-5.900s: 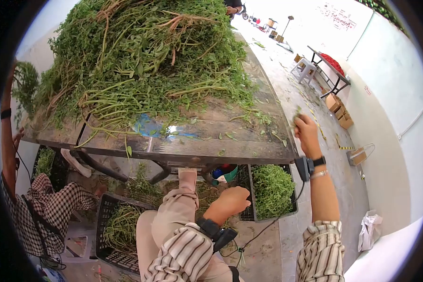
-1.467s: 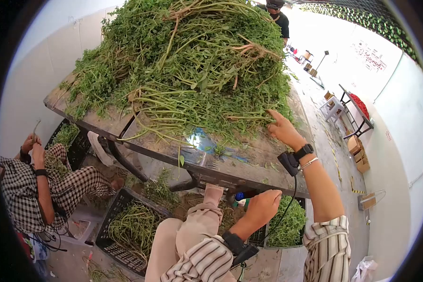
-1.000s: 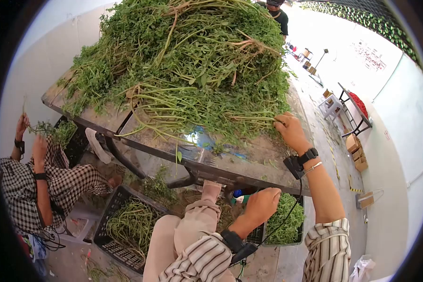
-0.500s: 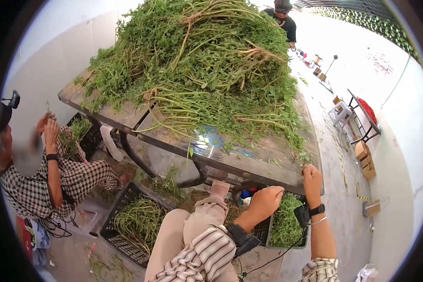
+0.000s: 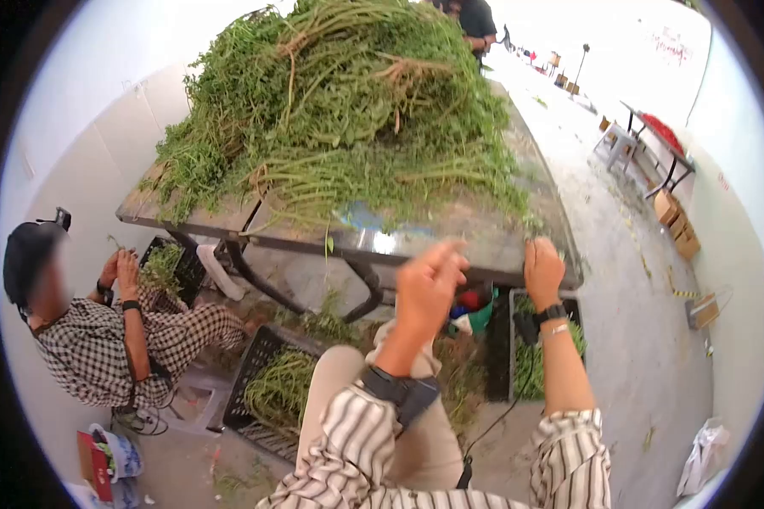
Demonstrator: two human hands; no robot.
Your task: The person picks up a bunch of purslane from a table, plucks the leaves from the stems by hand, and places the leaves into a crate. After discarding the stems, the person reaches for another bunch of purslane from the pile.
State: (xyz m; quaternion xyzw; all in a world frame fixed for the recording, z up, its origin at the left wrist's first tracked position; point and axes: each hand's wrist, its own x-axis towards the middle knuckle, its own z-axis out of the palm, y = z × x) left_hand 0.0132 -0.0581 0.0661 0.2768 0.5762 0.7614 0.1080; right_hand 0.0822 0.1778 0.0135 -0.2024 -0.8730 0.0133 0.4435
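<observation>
My left hand is raised in front of the table's near edge, blurred, with its fingers loosely apart and nothing visible in them. At the near right corner of the table, my right hand is closed in a pinch, with a small leafy green sprig showing at its fingertips. A large heap of leafy green stems covers most of the tabletop, some with pale roots. Below my right forearm stands a black crate of small greens, partly hidden.
A black crate of long stems stands left of my knees. Further left a seated person in checked clothes handles greens beside another crate. Behind the heap stands a person in black. Boxes line the right wall.
My left hand has risen and moved left, its fingers loosening. The right hand stays by the table corner. The whole view has shifted, showing more of the seated person.
</observation>
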